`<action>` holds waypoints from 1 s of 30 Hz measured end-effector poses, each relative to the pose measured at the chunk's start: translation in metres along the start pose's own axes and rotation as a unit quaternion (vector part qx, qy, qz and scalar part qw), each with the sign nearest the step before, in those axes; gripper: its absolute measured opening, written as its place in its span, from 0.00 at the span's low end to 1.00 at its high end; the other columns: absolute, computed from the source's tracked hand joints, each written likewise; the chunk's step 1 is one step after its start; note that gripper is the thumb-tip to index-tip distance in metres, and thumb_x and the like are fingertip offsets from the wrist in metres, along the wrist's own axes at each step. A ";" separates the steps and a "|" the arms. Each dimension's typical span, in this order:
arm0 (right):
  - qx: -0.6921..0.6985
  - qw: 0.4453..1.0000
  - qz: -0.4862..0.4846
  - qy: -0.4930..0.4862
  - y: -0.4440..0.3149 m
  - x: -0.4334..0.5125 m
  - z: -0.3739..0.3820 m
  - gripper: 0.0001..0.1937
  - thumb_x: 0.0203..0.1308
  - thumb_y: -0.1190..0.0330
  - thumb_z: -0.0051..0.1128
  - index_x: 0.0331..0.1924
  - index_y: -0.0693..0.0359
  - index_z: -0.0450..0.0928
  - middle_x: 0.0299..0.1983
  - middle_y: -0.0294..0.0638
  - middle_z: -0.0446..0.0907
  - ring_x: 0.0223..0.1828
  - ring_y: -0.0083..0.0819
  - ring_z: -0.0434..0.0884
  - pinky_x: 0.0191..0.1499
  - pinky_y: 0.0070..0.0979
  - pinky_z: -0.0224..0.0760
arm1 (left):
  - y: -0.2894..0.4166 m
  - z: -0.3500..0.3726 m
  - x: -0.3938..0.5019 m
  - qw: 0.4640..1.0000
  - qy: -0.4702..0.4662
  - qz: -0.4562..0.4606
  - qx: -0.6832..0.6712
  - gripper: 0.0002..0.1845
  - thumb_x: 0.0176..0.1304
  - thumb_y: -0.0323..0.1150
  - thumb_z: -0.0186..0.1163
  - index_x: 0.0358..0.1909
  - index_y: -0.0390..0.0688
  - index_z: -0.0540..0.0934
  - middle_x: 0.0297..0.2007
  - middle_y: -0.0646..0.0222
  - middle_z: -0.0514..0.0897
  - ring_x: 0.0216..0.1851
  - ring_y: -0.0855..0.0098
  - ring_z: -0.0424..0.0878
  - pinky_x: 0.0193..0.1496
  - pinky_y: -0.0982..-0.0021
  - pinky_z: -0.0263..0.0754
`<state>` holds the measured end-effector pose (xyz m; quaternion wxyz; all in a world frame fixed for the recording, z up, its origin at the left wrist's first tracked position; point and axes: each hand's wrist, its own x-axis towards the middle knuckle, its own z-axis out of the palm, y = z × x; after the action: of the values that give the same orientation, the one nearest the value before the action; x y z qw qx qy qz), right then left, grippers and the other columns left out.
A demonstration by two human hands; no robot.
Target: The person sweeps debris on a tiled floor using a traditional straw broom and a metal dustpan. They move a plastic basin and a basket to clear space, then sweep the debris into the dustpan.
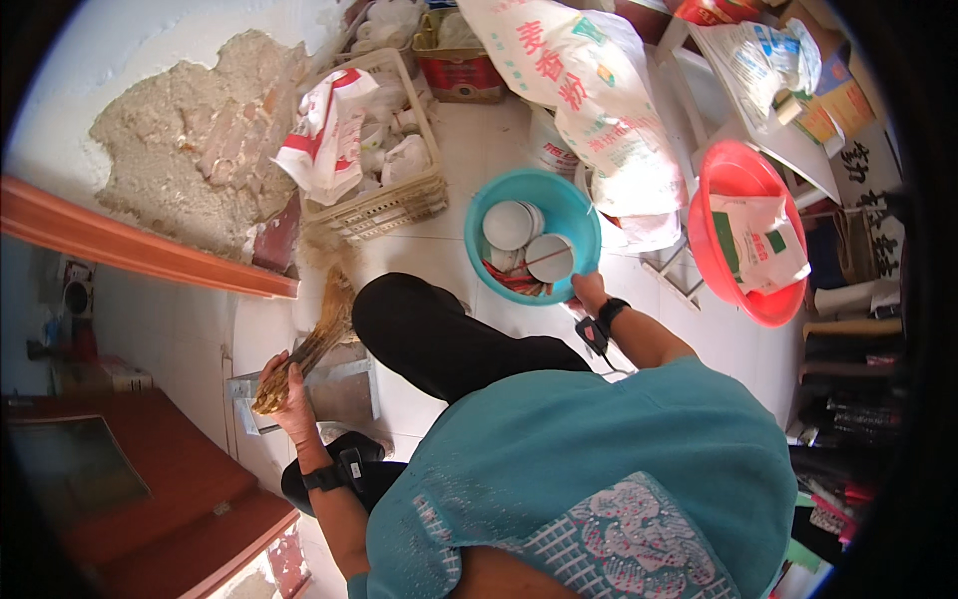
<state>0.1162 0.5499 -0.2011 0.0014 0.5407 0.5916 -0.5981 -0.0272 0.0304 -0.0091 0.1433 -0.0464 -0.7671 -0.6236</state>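
Note:
My left hand (293, 400) grips the short bound handle of a straw hand broom (325, 311). The broom's pale bristles fan out over the floor by the doorway, in front of a plastic crate (374, 213). On the other side, my right hand (588, 292) holds the near rim of a teal plastic basin (479, 258). White bowls (507, 226) are stacked inside it, and another white bowl (548, 258) lies beside them. Red chopsticks (516, 283) rest at the basin's near side. My right fingertips are partly hidden by the rim.
Bags and small items fill the crate. A large printed flour sack (599, 112) stands behind the basin, next to a white bucket (550, 142). A red basin (722, 262) with a paper bag (760, 239) leans at the right. An orange door frame (150, 239) juts in at left.

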 end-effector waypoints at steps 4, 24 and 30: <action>0.007 0.999 -0.045 -0.009 0.028 -0.016 -0.017 0.13 0.55 0.71 0.46 0.43 0.68 0.73 0.29 0.47 0.79 0.22 0.39 0.82 0.17 0.35 0.77 | -0.003 0.001 0.002 1.000 0.004 0.007 0.018 0.16 0.58 0.25 0.66 0.48 0.36 0.77 0.46 0.64 0.81 0.45 0.73 0.78 0.53 0.70 0.74; -0.157 0.962 -0.147 -0.171 -0.097 0.008 0.037 0.15 0.64 0.63 0.50 0.49 0.62 0.76 0.26 0.34 0.73 0.24 0.21 0.72 0.26 0.19 0.66 | 0.017 -0.009 -0.002 0.982 0.037 0.062 0.176 0.21 0.45 0.45 0.75 0.39 0.47 0.81 0.33 0.62 0.85 0.36 0.58 0.84 0.40 0.64 0.79; -0.252 0.858 -0.406 -0.187 -0.208 -0.094 0.089 0.18 0.66 0.60 0.50 0.53 0.63 0.76 0.24 0.33 0.72 0.24 0.19 0.70 0.27 0.17 0.64 | 0.015 -0.012 -0.005 0.982 0.036 0.039 0.182 0.26 0.43 0.50 0.75 0.41 0.45 0.82 0.37 0.62 0.85 0.37 0.57 0.84 0.41 0.62 0.78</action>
<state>-0.0356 0.4895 -0.0181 0.0059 0.1112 0.8779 -0.4658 -0.0163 0.0226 0.0054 0.2009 -0.0267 -0.8599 -0.4685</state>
